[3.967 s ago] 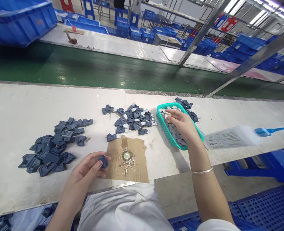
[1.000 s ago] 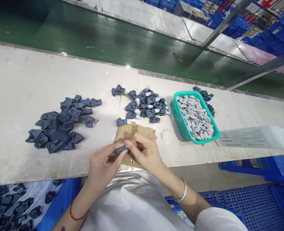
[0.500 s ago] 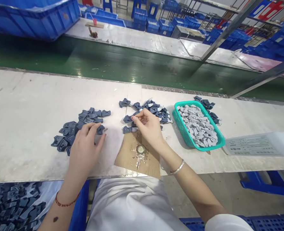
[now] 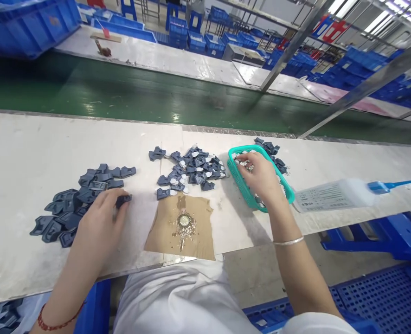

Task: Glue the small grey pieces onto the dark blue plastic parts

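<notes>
Head view: the left hand (image 4: 101, 225) pinches a dark piece (image 4: 124, 200) beside the pile (image 4: 64, 204), back from the surface's (image 4: 136, 241) near edge; best gripped by its sides. The right hand (image 4: 261, 176) curls into the basket (image 4: 239, 178), its hold unclear; take bits (image 4: 259, 201) singly.

Two hands (image 4: 99, 227), one bangle (image 4: 288, 242) and one bracelet (image 4: 57, 323) show, and the desk (image 4: 45, 153) bears three heaps of dark-blue parts (image 4: 200, 161), one turquoise basket (image 4: 238, 182), one blue-nozzled bottle (image 4: 334, 195), one cardboard sheet (image 4: 162, 234) and one crimped cap (image 4: 184, 221).
</notes>
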A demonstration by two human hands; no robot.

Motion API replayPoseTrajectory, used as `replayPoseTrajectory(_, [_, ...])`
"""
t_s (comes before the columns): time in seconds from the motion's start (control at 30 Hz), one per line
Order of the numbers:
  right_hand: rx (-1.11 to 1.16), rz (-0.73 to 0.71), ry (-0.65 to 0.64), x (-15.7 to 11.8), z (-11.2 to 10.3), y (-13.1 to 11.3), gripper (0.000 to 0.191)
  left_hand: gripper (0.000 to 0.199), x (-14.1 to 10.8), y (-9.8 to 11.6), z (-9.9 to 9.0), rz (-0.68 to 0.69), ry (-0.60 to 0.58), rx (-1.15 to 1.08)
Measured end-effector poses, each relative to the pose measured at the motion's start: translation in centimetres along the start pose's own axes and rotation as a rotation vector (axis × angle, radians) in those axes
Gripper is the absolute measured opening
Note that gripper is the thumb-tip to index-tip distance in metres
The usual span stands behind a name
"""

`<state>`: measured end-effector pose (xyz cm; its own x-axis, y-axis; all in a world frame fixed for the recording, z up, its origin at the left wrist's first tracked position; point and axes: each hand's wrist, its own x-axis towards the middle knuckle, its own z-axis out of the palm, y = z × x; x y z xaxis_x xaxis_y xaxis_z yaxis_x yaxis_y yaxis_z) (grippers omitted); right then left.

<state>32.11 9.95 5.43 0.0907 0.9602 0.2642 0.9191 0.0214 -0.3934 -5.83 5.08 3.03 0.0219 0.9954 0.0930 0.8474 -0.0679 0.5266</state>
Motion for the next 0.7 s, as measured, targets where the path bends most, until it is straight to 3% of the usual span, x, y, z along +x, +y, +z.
replayPoseTrajectory(0.13, [-0.098, -0.080, -0.176, 2.1, 0.5, 3.3, 0.030, 0.038, -1.1, 0.5, -0.3, -0.184, -0.009, -0.418])
replayPoseTrajectory(0.23, [-0.095, -0.118, -0.181, 2.9, 1.1, 3.8, 0.025, 0.040, -2.3, 1.8, -0.3, -0.294, -0.091, -0.778])
replayPoseTrajectory(0.33, [-0.050, -0.105, -0.160, 2.9, 1.2, 3.9, 0.021, 0.037, -3.4, 3.0, 0.0, -0.386, -0.153, -0.981])
replayPoseTrajectory(0.43, [0.121, -0.036, -0.077, 2.3, 0.8, 3.8, 0.019, 0.038, -4.1, 3.5, 0.6, -0.439, -0.201, -1.100])
replayPoseTrajectory(0.53, [0.437, 0.049, -0.007, 1.2, 0.5, 3.2, 0.020, 0.038, -4.5, 3.8, 1.0, -0.460, -0.239, -1.130])
replayPoseTrajectory(0.7, [0.857, 0.099, 0.100, -1.3, 0.3, 0.4, 0.015, 0.039, -4.9, 4.5, 1.6, -0.480, -0.257, -1.174])
